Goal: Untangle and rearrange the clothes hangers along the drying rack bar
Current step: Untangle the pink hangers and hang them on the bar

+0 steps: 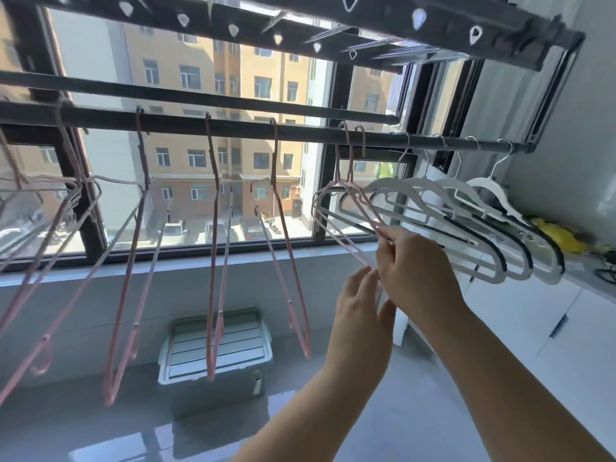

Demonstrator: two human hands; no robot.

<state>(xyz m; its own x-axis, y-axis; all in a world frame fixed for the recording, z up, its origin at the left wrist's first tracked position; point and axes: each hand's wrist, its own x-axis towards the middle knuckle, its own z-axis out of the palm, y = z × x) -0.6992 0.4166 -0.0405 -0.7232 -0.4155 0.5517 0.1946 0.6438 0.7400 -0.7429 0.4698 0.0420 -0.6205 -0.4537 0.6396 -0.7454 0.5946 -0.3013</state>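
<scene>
A dark drying rack bar point(233, 128) runs across the window. Several thin pink hangers point(216, 248) hang spaced along its left and middle. Two more pink hangers point(346, 191) hook close together right of centre, their lower ends crossing. My right hand point(413, 268) pinches the lower end of one of them. Just below, the fingertips of my left hand point(360, 305) touch the thin pink wire; whether they grip it is unclear. Several white hangers point(466, 208) hang bunched at the bar's right end.
A second dark bar point(200, 95) runs above and behind, with a perforated rack beam point(300, 31) overhead. A green lidded storage box point(216, 348) stands on the floor below the window. White cabinets point(550, 321) with yellow items point(560, 235) on top line the right wall.
</scene>
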